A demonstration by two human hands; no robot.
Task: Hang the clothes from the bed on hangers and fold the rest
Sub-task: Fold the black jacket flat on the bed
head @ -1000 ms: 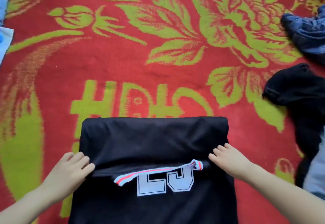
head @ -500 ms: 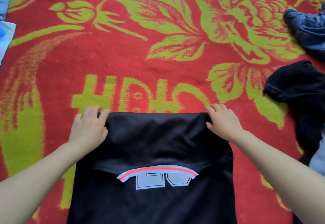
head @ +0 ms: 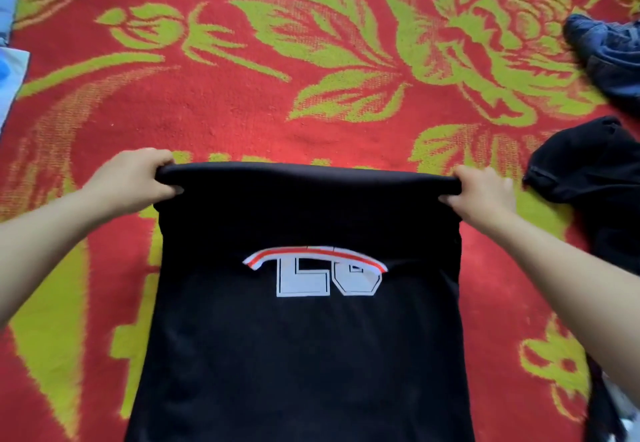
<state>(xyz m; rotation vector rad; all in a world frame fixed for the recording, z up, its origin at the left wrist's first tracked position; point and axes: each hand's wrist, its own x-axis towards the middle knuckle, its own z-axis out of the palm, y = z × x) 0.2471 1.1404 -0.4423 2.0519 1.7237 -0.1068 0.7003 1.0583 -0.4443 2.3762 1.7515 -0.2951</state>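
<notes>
A black jersey [head: 298,355] with white numbers and a red-and-white striped trim lies on the red and green blanket [head: 242,102], running from the middle to the near edge. Its far folded edge is lifted off the blanket. My left hand [head: 135,180] grips the left corner of that fold, fingers curled over the top. My right hand [head: 481,192] grips the right corner the same way. The striped trim partly covers the top of the numbers.
A crumpled black garment [head: 588,167] lies to the right of the jersey. A blue denim piece [head: 609,57] sits at the far right. Pale blue cloth [head: 8,70] shows at the left edge. A grey-white item [head: 623,403] peeks in at the bottom right.
My hands moved from the jersey's middle fold up to its far corners, closed round them and lifted that far edge off the blanket. More of the numbers shows below the trim now.
</notes>
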